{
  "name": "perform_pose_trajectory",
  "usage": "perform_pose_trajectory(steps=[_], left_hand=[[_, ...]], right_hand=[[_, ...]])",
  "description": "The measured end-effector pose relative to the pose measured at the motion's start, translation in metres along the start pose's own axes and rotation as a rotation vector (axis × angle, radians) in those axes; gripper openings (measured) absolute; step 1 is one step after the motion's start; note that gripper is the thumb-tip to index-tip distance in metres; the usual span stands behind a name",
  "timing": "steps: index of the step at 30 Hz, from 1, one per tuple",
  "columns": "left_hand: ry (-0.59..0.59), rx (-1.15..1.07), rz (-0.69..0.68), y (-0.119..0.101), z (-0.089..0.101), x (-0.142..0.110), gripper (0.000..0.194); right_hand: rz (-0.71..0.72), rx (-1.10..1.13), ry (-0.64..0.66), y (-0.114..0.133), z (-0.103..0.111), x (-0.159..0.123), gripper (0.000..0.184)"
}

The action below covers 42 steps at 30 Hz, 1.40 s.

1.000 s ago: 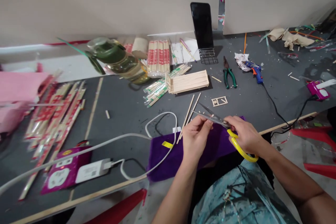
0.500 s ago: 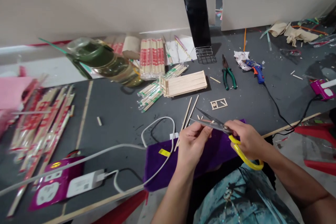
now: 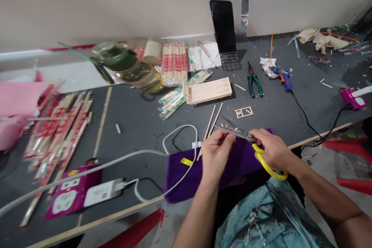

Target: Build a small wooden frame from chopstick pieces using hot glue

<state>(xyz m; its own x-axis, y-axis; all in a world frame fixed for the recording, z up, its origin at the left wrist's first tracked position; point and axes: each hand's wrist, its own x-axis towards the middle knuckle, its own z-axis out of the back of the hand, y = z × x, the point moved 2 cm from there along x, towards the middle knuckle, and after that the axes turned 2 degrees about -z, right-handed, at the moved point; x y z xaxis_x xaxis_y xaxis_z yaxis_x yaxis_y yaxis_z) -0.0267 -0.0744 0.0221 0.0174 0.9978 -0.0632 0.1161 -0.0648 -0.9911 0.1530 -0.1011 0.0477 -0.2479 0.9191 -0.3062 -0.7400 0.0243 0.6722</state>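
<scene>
My right hand (image 3: 271, 149) is wrapped around yellow-handled scissors (image 3: 270, 168), whose blades are slightly apart and point left. Between the fingertips of my left hand (image 3: 216, 153) is a short wooden stick (image 3: 236, 129), its pale end showing right at the blades; most of it is hidden. Both hands are above a purple cloth (image 3: 180, 182) at the table's front edge. Beyond my left hand lie two longer wooden sticks (image 3: 215, 121) and a few short cut bits. A small stick frame (image 3: 244, 112) rests flat farther back.
Behind are a stick-built box-like piece (image 3: 209, 91), green-handled pliers (image 3: 255, 84), a blue glue gun (image 3: 285, 78) and a phone on a wire stand (image 3: 224, 27). At left are wrapped chopsticks (image 3: 58, 131), a bottle (image 3: 130, 69) and a purple power strip (image 3: 72, 193) with a white cable.
The view has turned slightly left, so the table's things appear farther right. The scissor blades look a little closer together around the stick; both hands keep their holds.
</scene>
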Motion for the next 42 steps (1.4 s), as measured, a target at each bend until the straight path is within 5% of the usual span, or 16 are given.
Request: perform_pose_trajectory(steps=[6, 14, 29, 35, 42], left_hand=[[0.058, -0.133, 0.130, 0.000, -0.004, 0.002, 0.030], [0.101, -0.240, 0.298, -0.003, -0.003, 0.010, 0.038], [0.001, -0.136, 0.046, 0.006, 0.000, 0.006, 0.022], [0.069, -0.173, 0.105, -0.001, -0.005, 0.002, 0.024], [0.081, -0.229, 0.250, -0.004, -0.007, 0.004, 0.036]], right_hand=[[0.000, 0.042, 0.034, 0.000, 0.003, -0.004, 0.044], [0.084, 0.081, 0.034, -0.003, 0.006, 0.001, 0.027], [0.007, 0.003, -0.011, -0.003, 0.000, 0.007, 0.032], [0.030, 0.049, 0.050, -0.001, 0.007, -0.002, 0.041], [0.086, 0.076, 0.062, -0.002, 0.013, 0.002, 0.028]])
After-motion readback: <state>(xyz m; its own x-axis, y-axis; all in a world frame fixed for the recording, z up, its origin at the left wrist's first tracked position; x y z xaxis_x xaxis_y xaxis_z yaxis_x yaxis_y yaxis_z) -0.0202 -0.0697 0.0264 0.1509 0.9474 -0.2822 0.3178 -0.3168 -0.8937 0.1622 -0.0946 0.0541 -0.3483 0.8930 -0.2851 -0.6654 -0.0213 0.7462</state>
